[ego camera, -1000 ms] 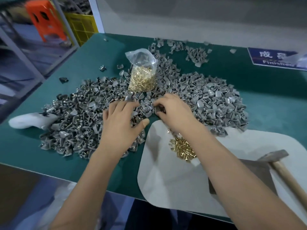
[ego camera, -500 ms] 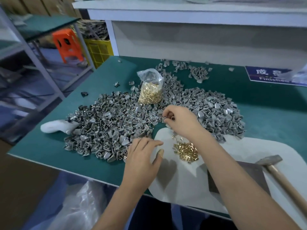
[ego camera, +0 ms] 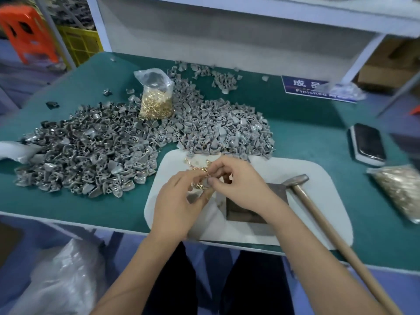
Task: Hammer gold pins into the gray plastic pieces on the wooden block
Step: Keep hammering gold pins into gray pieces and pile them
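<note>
Gold pins [ego camera: 197,169]: small loose cluster on white mat [ego camera: 306,178], partly hidden by hands; gray plastic piece [ego camera: 195,197]: pinched in left hand [ego camera: 179,201], fingers curled round it, above mat; right hand [ego camera: 238,183]: fingers curled, fingertips meeting at the piece, contents too small to tell; block [ego camera: 247,210]: dark, square, on mat under right wrist; hammer [ego camera: 318,214]: head resting at block's far corner, wooden handle running toward desk edge; gray plastic pieces [ego camera: 127,146]: large heap across green desk [ego camera: 318,133] beyond mat; bag of gold pins [ego camera: 156,98]: upright in heap; second bag [ego camera: 402,189] at right edge; phone [ego camera: 368,144] near it.
</note>
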Demonstrator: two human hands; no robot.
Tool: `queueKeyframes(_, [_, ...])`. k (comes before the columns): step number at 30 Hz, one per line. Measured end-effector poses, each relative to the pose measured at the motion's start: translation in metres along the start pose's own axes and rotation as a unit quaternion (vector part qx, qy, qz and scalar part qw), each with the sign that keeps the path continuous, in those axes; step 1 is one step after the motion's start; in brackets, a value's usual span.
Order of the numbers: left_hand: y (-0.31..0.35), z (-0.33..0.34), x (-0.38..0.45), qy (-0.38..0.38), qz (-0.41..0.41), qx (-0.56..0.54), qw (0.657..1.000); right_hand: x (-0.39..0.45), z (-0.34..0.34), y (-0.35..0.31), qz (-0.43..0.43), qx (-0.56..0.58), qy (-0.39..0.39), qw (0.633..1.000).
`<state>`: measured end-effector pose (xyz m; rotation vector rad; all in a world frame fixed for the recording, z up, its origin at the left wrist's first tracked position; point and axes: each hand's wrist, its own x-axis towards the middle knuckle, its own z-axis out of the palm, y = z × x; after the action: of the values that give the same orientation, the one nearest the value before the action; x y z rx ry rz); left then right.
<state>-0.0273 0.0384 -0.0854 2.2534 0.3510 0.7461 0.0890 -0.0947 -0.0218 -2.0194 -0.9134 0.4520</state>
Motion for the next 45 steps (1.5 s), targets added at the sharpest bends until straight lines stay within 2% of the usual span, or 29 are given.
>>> queueKeyframes(2, [0.001, 0.001, -0.001, -0.020, 0.000, -0.015, 1.000, -0.002, 0.001, 0.000, 0.011, 0.037, -0.005, 0.999])
queueKeyframes(5, [-0.003, 0.001, -0.003, -0.016, -0.052, -0.062, 0.997, 0.005, -0.002, -0.002, 0.005, 0.044, -0.032, 0.998])
queueKeyframes(7, [-0.005, 0.000, -0.003, -0.013, -0.088, -0.121, 0.989, 0.016, -0.005, -0.001, 0.003, 0.043, 0.001, 0.999])
queueKeyframes(10, [-0.007, -0.004, 0.001, 0.006, -0.123, -0.187, 0.975, 0.042, 0.000, 0.000, 0.020, -0.068, 0.078, 0.994])
queueKeyframes(15, [-0.009, -0.010, 0.004, 0.039, -0.164, -0.260, 0.951, 0.080, 0.033, -0.013, 0.020, -0.215, 0.024, 0.976])
queueKeyframes(19, [-0.014, -0.015, 0.006, 0.085, -0.186, -0.285, 0.937, 0.095, 0.051, -0.016, 0.026, -0.321, 0.036, 0.946])
queueKeyframes(26, [-0.016, -0.016, 0.007, 0.127, -0.206, -0.293, 0.925, 0.092, 0.051, -0.019, 0.023, -0.377, 0.025, 0.925])
queueKeyframes(31, [-0.013, -0.015, 0.008, 0.130, -0.209, -0.303, 0.921, 0.087, 0.051, -0.023, 0.037, -0.413, 0.004, 0.910])
queueKeyframes(33, [-0.011, -0.015, 0.008, 0.127, -0.207, -0.306, 0.920, 0.084, 0.048, -0.023, 0.038, -0.398, -0.007, 0.917])
queueKeyframes(35, [-0.010, -0.016, 0.007, 0.123, -0.205, -0.307, 0.921, 0.081, 0.040, -0.021, 0.035, -0.344, -0.004, 0.938])
queueKeyframes(37, [-0.009, -0.015, 0.007, 0.112, -0.206, -0.298, 0.925, 0.076, 0.029, -0.020, 0.029, -0.227, 0.022, 0.973])
queueKeyframes(39, [-0.006, -0.012, 0.007, 0.102, -0.209, -0.281, 0.931, 0.065, 0.016, -0.018, 0.020, -0.104, 0.054, 0.993])
queueKeyframes(41, [0.004, -0.008, 0.007, 0.084, -0.186, -0.254, 0.945, 0.048, 0.003, -0.012, 0.011, -0.026, 0.085, 0.996])
queueKeyframes(45, [0.043, 0.007, 0.012, -0.007, -0.071, -0.199, 0.977, 0.010, -0.021, 0.001, -0.023, 0.062, 0.156, 0.986])
